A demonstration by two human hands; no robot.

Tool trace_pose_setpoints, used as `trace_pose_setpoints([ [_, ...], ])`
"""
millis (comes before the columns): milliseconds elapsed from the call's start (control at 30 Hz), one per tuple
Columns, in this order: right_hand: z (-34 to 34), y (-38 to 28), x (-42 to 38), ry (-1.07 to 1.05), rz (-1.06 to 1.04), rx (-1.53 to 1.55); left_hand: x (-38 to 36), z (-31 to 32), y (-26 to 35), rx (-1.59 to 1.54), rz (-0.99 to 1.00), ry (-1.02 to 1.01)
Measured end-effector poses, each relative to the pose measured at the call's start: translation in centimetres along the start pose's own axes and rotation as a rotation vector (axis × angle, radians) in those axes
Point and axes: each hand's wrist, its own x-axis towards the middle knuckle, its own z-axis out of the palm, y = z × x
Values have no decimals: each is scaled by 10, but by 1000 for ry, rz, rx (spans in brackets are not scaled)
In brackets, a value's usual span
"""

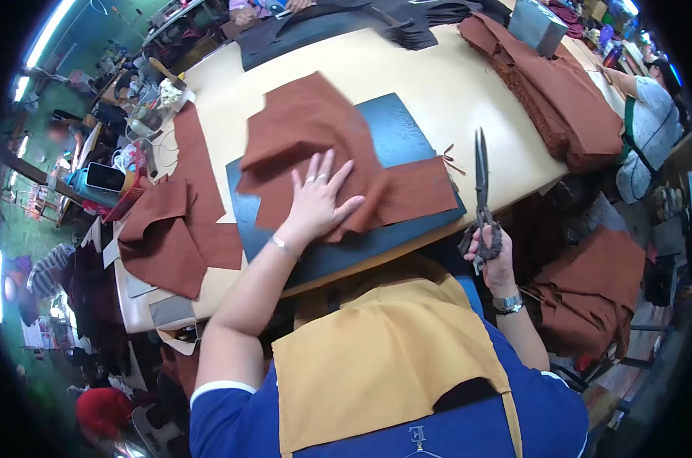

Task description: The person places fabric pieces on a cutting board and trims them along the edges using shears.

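Observation:
My left hand lies with fingers spread on a rumpled reddish-brown cloth piece. Under that cloth is a dark blue board at the table's near edge, with a flat brown strip reaching to its right side. Large scissors point up and away in my right hand, whose fingers wrap round the cloth-bound handles. The blades look nearly closed and touch no cloth. Left of the board, more cut brown pieces lie on the table, partly folded.
The pale table carries a brown cloth stack with a metal block at right and dark cloth at the far side. A person stands at right. Brown cloth hangs low right.

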Motion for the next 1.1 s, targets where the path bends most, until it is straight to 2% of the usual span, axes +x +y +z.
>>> trace_pose_setpoints([
  [67, 5, -8, -4, -10, 20, -38, 32, 0, -5, -40, 176, 29],
  [100, 3, -10, -6, -29, 36, -44, 47, -8, -18, -31, 206, -20],
  [133, 1, -12, -8, -59, 77, 44, 59, -13, -36, 2, 167, -17],
  [300, -3, -27, -25, -150, 151, -148, 74, -27, -151, 343, -233, 19],
  [367, -6, -31, -27, -217, 203, -216, 62, -29, -170, 317, -268, 176],
  [467, -8, -31, -25, -308, 292, -256, 47, -22, -154, 221, -150, 374],
  [500, -8, -33, -24, -330, 316, -284, 38, -27, -129, 122, -63, 365],
  [633, -12, -35, -18, -391, 409, -239, -9, -44, -39, -202, 287, 125],
  [667, -13, -41, -19, -400, 446, -231, -20, -46, -23, -260, 320, 55],
  [767, -27, -44, -22, -482, 544, -142, -37, -26, 2, -355, 258, -49],
  [867, -27, -48, -20, -588, 589, -115, -40, -17, 5, -400, 197, 16],
  [967, -15, -48, -17, -565, 638, -214, -42, -16, 6, -463, 202, 34],
  [1100, 0, -36, -5, -657, 528, -247, -46, -20, 6, -428, 242, 0],
])
